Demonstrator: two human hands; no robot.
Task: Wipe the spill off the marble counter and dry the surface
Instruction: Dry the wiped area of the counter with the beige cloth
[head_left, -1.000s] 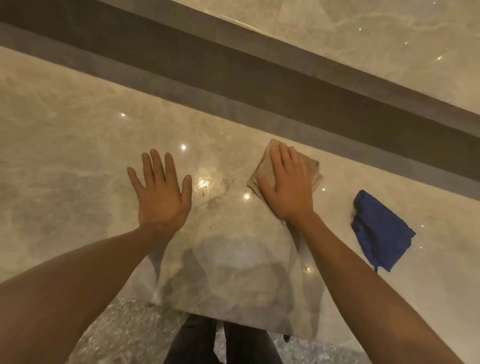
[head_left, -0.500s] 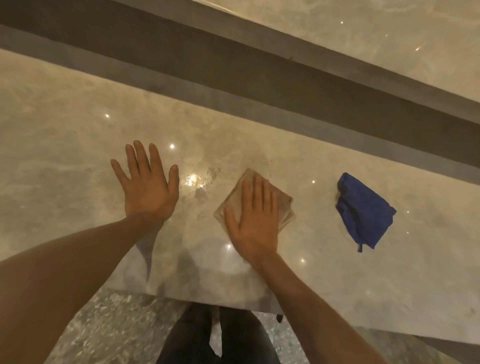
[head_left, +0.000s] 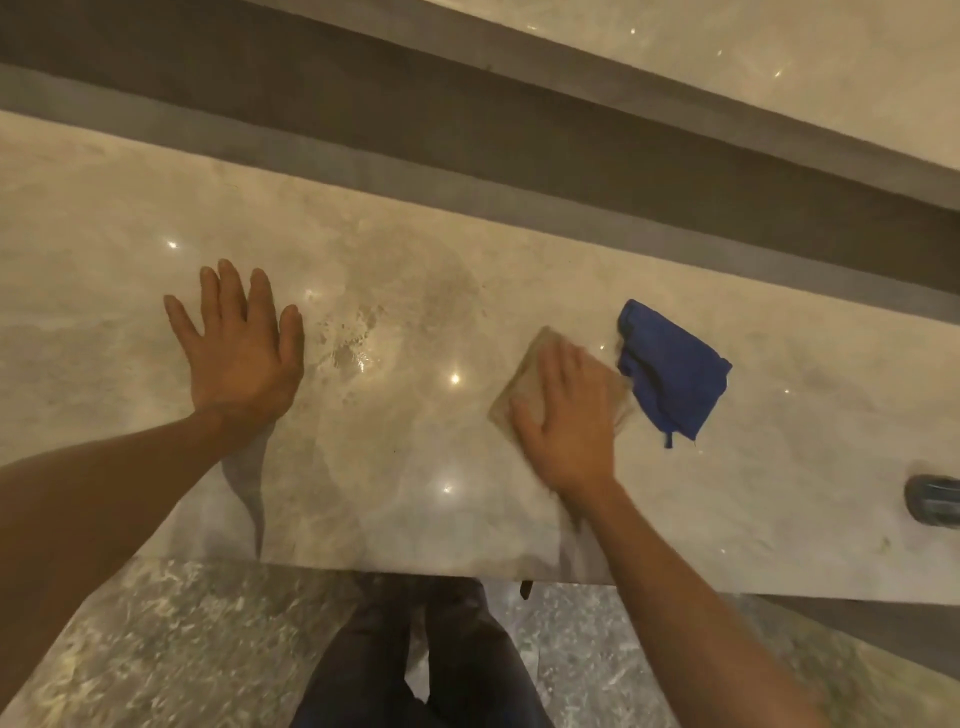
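Head view: right hand (head_left: 569, 415) flat, pressing tan cloth (head_left: 524, 376); spill (head_left: 350, 345) lies leftward, nearer the flat, empty left hand (head_left: 241, 348).

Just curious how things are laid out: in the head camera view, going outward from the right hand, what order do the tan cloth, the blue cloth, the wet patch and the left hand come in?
1. tan cloth, under the right hand.
2. blue cloth, just right.
3. wet patch, to the left.
4. left hand, farthest left.

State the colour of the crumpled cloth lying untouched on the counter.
Blue cloth, clearest in the head view.
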